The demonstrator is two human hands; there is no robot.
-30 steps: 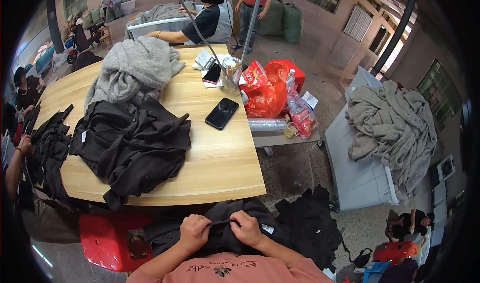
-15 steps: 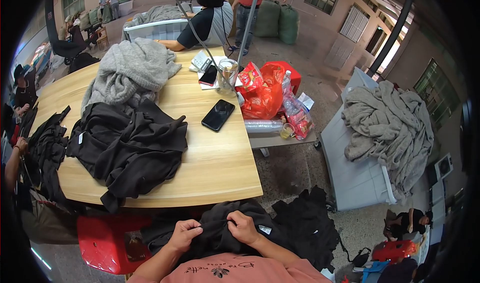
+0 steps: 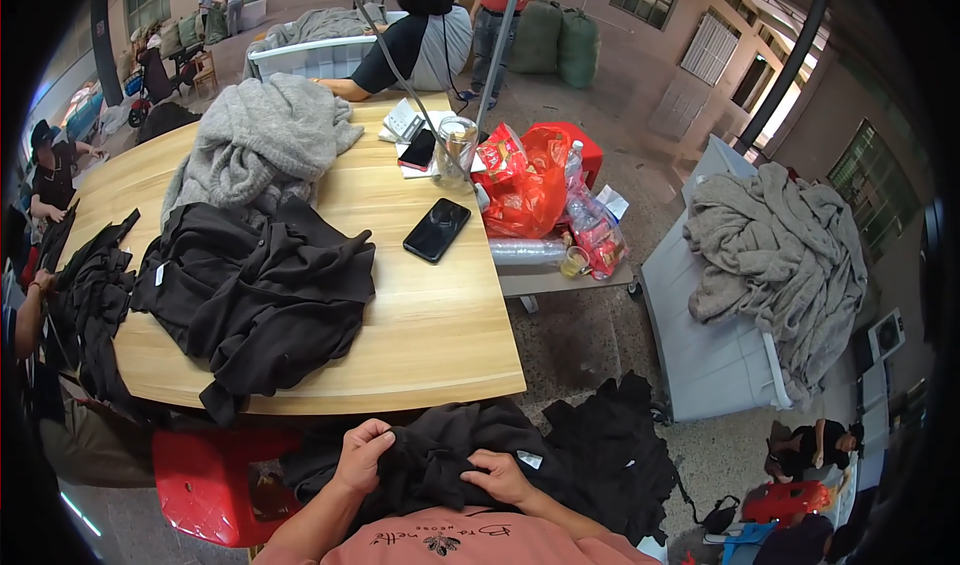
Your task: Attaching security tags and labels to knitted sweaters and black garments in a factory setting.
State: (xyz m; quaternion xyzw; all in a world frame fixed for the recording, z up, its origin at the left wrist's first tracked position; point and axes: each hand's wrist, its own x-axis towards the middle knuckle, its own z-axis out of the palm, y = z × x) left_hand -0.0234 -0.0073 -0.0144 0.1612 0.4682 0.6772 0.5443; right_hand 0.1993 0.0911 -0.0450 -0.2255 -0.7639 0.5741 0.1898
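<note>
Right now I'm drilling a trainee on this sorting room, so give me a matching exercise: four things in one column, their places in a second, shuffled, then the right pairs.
Things:
1. black phone
2. grey knit pile
3. black garment
4. red plastic bag

Places:
A. on the person's lap, under both hands
B. at the far end of the wooden table
C. flat on the table's right side
D. on the low side table, beside bottles

Pairs: 1-C, 2-B, 3-A, 4-D
</note>
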